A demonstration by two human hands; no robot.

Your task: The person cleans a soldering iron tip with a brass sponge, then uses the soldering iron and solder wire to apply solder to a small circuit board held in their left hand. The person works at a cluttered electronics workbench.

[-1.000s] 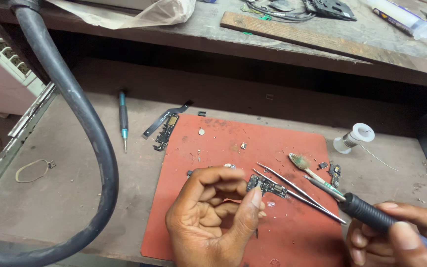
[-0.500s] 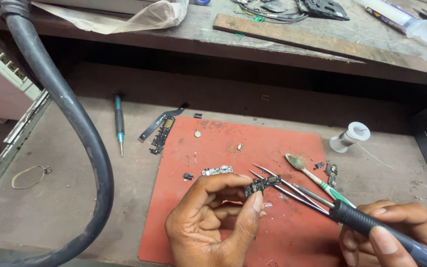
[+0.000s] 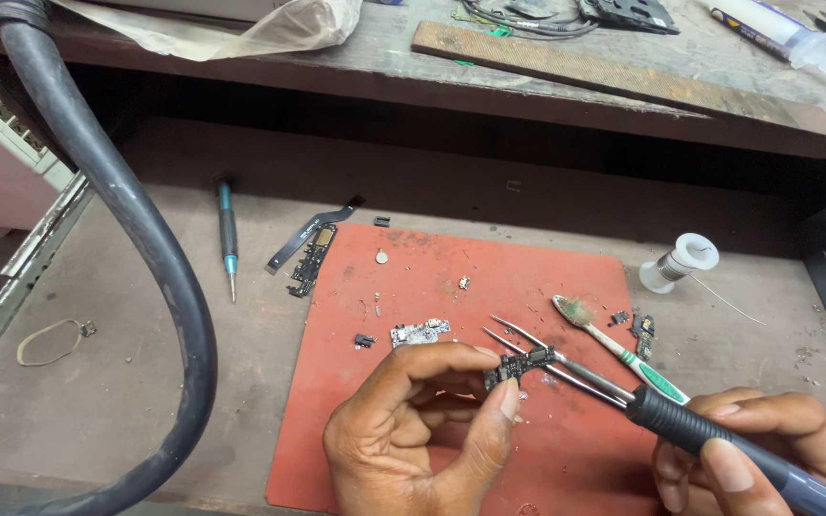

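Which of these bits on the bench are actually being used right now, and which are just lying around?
In use:
- left hand pinching a small dark circuit board
- right hand holding a soldering iron, tip at the board

Lying about:
- tweezers
- toothbrush
- solder spool
- screwdriver
- flex cable
- second small board
- red mat, black hose

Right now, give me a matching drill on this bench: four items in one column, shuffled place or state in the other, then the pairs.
Items:
1. small circuit board
2. soldering iron
3. toothbrush
4. screwdriver

Places or states:
A. lying on the bare bench, left of the red mat
B. pinched between fingers of the left hand
C. lying on the mat's right part, bristle head up-left
D. gripped in the right hand, tip at the board

Pairs: 1-B, 2-D, 3-C, 4-A
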